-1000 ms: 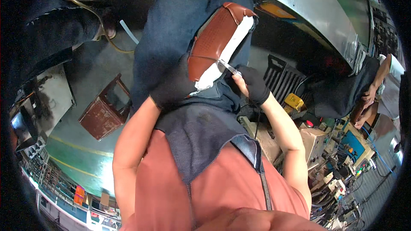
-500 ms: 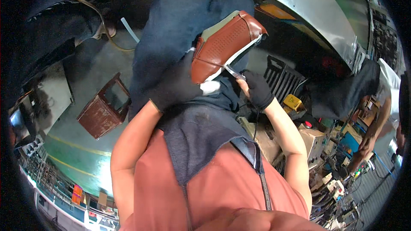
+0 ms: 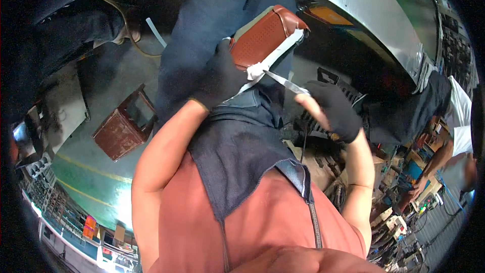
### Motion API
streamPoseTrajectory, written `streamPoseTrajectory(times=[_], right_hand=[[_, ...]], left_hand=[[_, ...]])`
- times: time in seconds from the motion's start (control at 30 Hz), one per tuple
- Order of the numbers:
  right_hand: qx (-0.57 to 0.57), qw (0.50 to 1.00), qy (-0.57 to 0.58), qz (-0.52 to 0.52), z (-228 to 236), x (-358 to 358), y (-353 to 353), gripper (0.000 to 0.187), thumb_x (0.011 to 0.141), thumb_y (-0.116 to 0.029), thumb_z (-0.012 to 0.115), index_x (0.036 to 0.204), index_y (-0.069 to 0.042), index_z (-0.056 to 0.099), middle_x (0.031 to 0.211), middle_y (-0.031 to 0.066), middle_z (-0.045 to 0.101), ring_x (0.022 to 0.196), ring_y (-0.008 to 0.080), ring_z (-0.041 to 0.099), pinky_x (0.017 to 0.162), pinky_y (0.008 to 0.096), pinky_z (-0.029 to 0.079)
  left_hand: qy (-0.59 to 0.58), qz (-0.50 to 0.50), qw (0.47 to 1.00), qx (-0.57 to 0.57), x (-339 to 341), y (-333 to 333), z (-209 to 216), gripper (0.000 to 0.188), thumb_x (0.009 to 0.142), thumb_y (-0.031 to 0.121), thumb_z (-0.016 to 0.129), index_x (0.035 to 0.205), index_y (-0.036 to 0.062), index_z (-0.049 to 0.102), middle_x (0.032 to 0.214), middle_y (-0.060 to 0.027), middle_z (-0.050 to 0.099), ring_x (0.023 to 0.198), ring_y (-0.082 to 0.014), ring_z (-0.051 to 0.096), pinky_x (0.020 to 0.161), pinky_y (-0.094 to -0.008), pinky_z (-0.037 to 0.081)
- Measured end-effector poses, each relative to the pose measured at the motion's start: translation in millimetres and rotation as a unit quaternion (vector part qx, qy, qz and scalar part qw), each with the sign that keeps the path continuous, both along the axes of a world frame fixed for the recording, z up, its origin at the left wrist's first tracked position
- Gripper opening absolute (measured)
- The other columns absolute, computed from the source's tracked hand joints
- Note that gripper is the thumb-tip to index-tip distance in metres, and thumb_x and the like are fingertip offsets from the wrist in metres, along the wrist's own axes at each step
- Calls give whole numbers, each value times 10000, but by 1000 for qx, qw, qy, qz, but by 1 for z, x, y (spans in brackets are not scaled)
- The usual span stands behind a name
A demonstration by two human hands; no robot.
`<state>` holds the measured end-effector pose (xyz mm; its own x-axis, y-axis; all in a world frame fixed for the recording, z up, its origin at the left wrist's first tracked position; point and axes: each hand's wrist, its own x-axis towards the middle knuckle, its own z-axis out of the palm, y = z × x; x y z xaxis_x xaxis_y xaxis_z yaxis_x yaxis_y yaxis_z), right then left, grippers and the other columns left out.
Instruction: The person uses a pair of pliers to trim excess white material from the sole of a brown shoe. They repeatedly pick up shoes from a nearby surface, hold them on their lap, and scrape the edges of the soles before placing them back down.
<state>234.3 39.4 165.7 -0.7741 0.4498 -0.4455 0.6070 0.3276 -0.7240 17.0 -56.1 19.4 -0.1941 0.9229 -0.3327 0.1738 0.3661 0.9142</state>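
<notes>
A reddish-brown leather shoe upper (image 3: 262,40) with a row pattern of small holes and a white lower edge rests over my lap, tilted up to the right. My left hand (image 3: 217,76), in a black glove, is closed on its near-left end, with the fingers partly hidden. A white crumpled scrap (image 3: 256,71) sits by those fingers against the upper's lower edge. My right hand (image 3: 336,111), gloved in black with a bare thumb, grips a silver knife-like tool (image 3: 284,82). Its pointed tip is close to the white scrap; whether they touch I cannot tell.
A curved metal surface (image 3: 353,5) arches across the far side. On the floor to the left stands a brown box-like stool (image 3: 124,124). A thin hose (image 3: 118,12) hangs at upper left. To the right are a dark slatted crate (image 3: 331,78), cluttered parts, and another person's arm (image 3: 434,169).
My right hand and the tool have swung right and back from the upper's edge. The upper has shifted slightly left and turned, and the white scrap now lies higher against it.
</notes>
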Motion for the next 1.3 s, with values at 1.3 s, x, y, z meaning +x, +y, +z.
streamPoseTrajectory(times=[1.3], right_hand=[[-114,966,40,-230,-27,19,-33,490,967,-457,424,977,-3,610,736,72,593,612,168,574,597,317,478]], left_hand=[[-145,0,988,54,-24,-8,38,480,911,180,566,1318,-38,435,1237,-214,553,1142,-296,553,982,-351,413]])
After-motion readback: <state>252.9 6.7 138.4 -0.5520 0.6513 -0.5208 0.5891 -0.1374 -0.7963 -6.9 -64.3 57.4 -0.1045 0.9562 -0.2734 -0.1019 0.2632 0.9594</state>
